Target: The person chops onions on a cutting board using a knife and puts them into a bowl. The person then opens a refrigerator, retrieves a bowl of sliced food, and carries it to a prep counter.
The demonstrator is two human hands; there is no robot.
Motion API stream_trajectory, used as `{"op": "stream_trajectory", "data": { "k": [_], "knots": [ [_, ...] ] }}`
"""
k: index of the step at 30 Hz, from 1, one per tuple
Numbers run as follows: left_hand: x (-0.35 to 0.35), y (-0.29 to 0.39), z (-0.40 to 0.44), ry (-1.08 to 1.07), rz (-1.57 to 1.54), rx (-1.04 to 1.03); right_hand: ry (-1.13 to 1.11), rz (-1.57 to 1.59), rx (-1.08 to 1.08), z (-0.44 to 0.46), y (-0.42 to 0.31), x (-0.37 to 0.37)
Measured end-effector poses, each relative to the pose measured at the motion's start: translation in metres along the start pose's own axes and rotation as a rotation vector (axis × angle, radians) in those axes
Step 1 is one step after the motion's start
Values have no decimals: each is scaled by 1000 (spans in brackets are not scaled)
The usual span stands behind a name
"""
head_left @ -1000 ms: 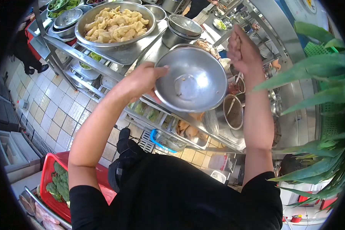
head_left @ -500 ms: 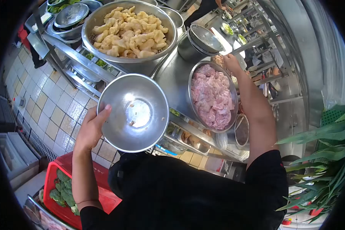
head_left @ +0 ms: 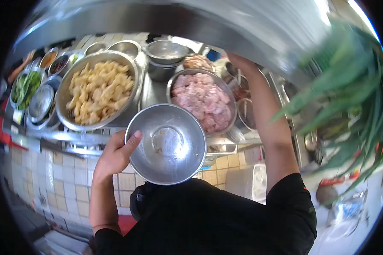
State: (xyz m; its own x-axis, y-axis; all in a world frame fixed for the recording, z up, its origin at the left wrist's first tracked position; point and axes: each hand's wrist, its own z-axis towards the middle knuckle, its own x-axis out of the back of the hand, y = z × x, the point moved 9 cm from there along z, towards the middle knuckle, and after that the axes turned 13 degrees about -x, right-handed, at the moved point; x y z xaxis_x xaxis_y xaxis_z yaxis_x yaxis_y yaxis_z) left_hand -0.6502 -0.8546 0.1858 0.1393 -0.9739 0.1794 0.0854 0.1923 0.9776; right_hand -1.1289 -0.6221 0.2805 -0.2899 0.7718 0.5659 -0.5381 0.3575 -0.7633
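My left hand point(head_left: 115, 154) grips the rim of a steel mixing bowl point(head_left: 168, 146), thumb inside and fingers underneath. Only a few small brownish scraps lie in that bowl, which is tilted toward me. Beyond it, a large steel bowl point(head_left: 169, 91) is heaped with raw pinkish meat point(head_left: 204, 100). My right arm stretches forward past that meat, and my right hand point(head_left: 241, 63) is at the far side, partly cut off by a metal edge. Its fingers are hidden. Closest to this hand are a pile of brownish pieces point(head_left: 198, 62) and some steel containers point(head_left: 244, 111).
A big basin point(head_left: 136, 87) of pale yellow meat pieces stands left. Stacked steel bowls point(head_left: 166, 50) sit behind. Small bowls of greens point(head_left: 29, 88) are at far left. A metal hood point(head_left: 157, 21) crosses overhead. Long green leaves point(head_left: 348, 93) hang at right.
The view has turned to the right and lifted, so the counter appears further left. My right hand has reached further forward, under the metal edge. My left hand still holds the mixing bowl.
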Motion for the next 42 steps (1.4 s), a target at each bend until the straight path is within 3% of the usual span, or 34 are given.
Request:
{"op": "stream_trajectory", "data": {
  "k": [2,4,5,6,10,14,16,18,20,22,24,26,27,30,32,34,35,38,41,42],
  "knots": [
    [-25,21,14,-18,-132,-83,168,-601,-52,-112,-145,-9],
    [-48,16,26,-101,-130,-66,-99,-164,-342,-169,-138,-4],
    [-56,16,28,-131,39,18,-52,-80,-221,-204,-145,6],
    [-74,23,33,-187,75,-12,-114,-8,-316,-240,-132,11],
    [-175,42,50,-383,-174,-135,41,321,-480,-395,-99,47],
    [-285,39,61,-722,47,-263,268,588,-655,-554,-63,51],
    [-346,47,37,-942,129,-307,432,674,-713,-625,-55,40],
    [-400,48,13,-1024,317,-260,578,754,-766,-690,-48,25],
    [-466,29,-28,-1262,180,-381,767,751,-806,-752,-38,9],
    [-508,4,-59,-1368,166,-248,949,812,-845,-814,-30,-11],
    [-536,2,-87,-1553,186,-340,1148,848,-852,-850,-20,-35],
    [-564,-1,-126,-1696,140,-173,1398,906,-931,-915,-7,-62],
    [-579,11,-139,-1760,173,-262,1514,930,-962,-944,-7,-69],
    [-620,3,-141,-1853,244,-306,1897,916,-1106,-1023,-14,-102],
    [-647,-18,-130,-1860,251,-259,2054,904,-1097,-1060,-32,-108],
    [-678,-45,-112,-1871,391,-361,2192,880,-1095,-1092,-50,-99],
    [-694,-50,-103,-1883,491,-581,2357,867,-1005,-1109,-64,-91],
    [-739,-85,-72,-1869,591,-586,2700,590,-814,-1179,-89,-66],
    [-796,-141,-20,-1764,627,-647,2950,417,-806,-1252,-117,-37],
    [-817,-165,-7,-1773,664,-557,3085,316,-738,-1280,-131,-27]
  ]
}}
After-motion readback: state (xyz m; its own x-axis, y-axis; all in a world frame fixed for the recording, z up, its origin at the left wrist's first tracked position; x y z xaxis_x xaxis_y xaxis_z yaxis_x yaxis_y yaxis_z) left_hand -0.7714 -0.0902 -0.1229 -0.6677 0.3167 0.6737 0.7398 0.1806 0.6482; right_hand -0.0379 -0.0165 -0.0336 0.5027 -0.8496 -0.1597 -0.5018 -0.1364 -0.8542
